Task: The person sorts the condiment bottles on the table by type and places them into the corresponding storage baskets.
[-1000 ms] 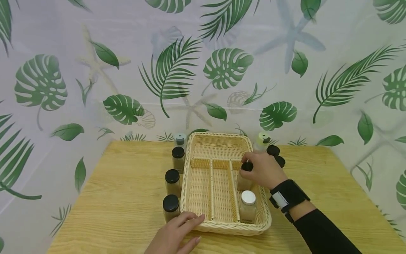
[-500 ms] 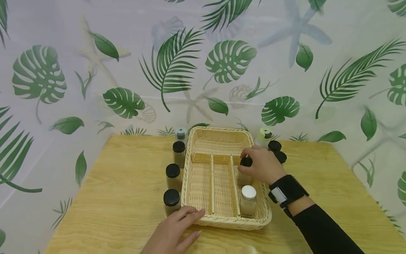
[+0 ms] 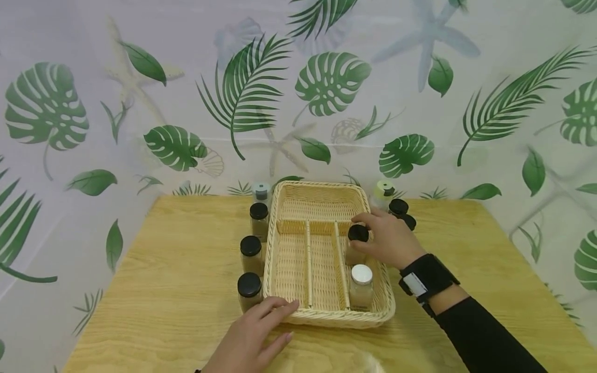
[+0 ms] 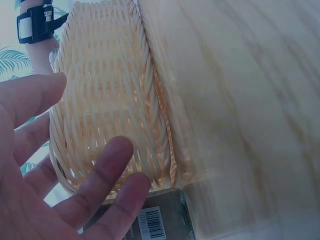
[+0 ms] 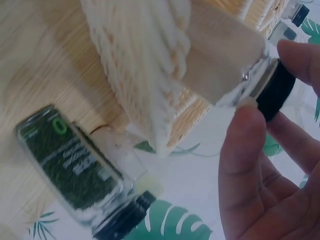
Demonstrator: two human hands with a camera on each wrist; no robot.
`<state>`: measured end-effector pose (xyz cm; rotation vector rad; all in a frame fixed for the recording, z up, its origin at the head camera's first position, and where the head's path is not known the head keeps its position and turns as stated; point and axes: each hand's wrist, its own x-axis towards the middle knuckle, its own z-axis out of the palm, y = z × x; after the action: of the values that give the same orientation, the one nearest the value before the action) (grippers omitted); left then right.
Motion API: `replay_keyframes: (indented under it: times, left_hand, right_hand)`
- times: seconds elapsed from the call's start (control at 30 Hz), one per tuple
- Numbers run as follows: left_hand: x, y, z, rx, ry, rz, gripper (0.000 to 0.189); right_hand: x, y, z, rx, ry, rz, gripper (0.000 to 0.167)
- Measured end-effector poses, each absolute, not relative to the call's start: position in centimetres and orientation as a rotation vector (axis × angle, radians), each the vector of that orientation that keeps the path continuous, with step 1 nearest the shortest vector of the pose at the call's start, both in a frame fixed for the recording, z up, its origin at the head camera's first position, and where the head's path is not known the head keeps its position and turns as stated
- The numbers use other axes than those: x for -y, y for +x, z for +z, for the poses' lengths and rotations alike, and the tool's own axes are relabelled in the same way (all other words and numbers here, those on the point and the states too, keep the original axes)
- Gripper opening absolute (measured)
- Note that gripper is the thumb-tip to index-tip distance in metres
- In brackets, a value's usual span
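My right hand (image 3: 392, 241) pinches the black lid of a glass spice jar (image 3: 356, 254) between thumb and fingers. That jar, holding pale brown contents in the right wrist view, stands in the right-hand compartment of a woven basket (image 3: 324, 316). Just in front of it, in the same compartment, is a white-lidded jar (image 3: 361, 287). My left hand (image 3: 254, 334) rests its fairly straight fingers at the basket's near left corner. Beneath those fingers in the left wrist view lies a jar with a barcode label (image 4: 150, 225).
Left of the basket, black-lidded jars (image 3: 250, 254) stand in a row, with a pale-capped bottle (image 3: 261, 192) behind. Right of it are a yellow-green-capped bottle (image 3: 383, 194) and two black-lidded jars (image 3: 398, 207); one jar (image 5: 72, 160) shows dark green flakes. A patterned cloth (image 3: 336, 150) hangs behind the table.
The head view has shifted slightly. My right fingers have spread a little, showing more of the black lid, while the jar keeps its place in the basket. The left hand stays at the corner.
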<state>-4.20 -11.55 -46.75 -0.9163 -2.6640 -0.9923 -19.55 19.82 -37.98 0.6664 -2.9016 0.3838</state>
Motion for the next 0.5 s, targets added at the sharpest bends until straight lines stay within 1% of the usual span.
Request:
replay_keyframes:
  times: [0.1,0.3,0.5]
  left_hand:
    - [11.5,-4.2,-46.6,2.677,-0.899,-1.007,0.053]
    - [11.5,-4.1,-46.4,2.703,-0.897,-1.005,0.053]
    - [11.5,-3.9,-46.3,2.728,-0.887,-0.987,0.052]
  right_hand:
    - [-20.7,-19.1,-37.8,2.893,0.67,0.393,0.053]
    - [-23.1,-18.0,-37.9,2.898,0.636,0.392,0.054]
    - [-26.2,-18.0,-38.0,2.921,0.485,0.395,0.053]
